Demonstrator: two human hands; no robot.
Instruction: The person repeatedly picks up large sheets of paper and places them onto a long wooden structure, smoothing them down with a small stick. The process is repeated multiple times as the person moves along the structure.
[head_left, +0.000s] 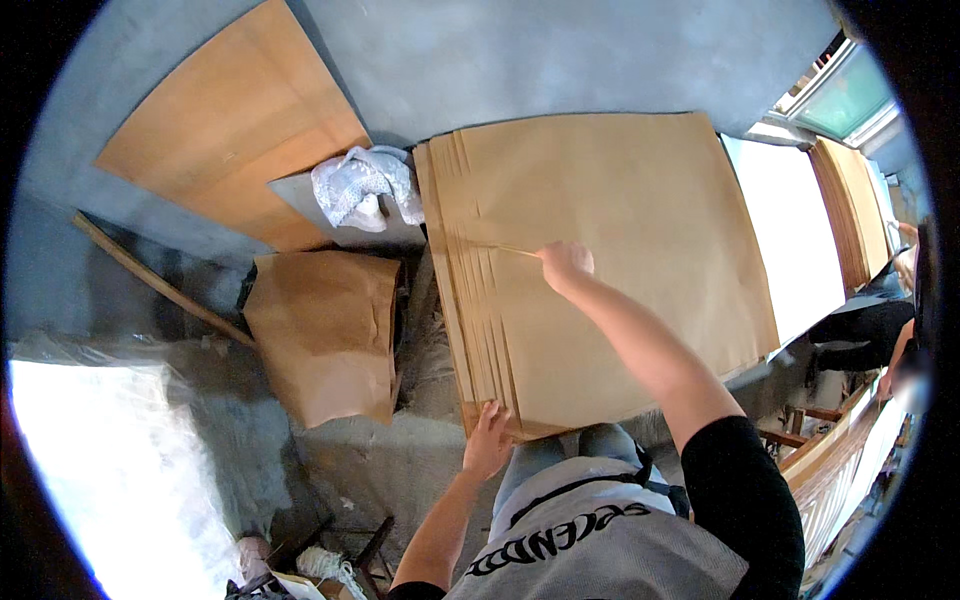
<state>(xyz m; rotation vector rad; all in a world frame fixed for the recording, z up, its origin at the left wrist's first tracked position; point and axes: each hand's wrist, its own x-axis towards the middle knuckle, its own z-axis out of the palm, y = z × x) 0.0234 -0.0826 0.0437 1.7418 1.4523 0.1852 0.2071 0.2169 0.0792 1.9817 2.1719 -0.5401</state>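
Note:
A stack of large brown paper sheets (610, 240) lies in front of me, its left edges fanned out in narrow steps. My right hand (568, 264) is closed around a thin, light-coloured stick (516, 250) above the stack. The stick points left, its tip at the stepped edges. My left hand (487, 440) rests at the near left corner of the sheets, fingers apart and touching the edges. Whether its fingertips pinch any sheet is hard to see.
White sheets (790, 230) and another brown stack (845, 205) continue to the right, near another person (870, 335). Left of my stack are a crumpled white cloth (365, 188), a folded brown sheet (325, 330), a leaning board (240, 130) and a wooden stick (165, 280).

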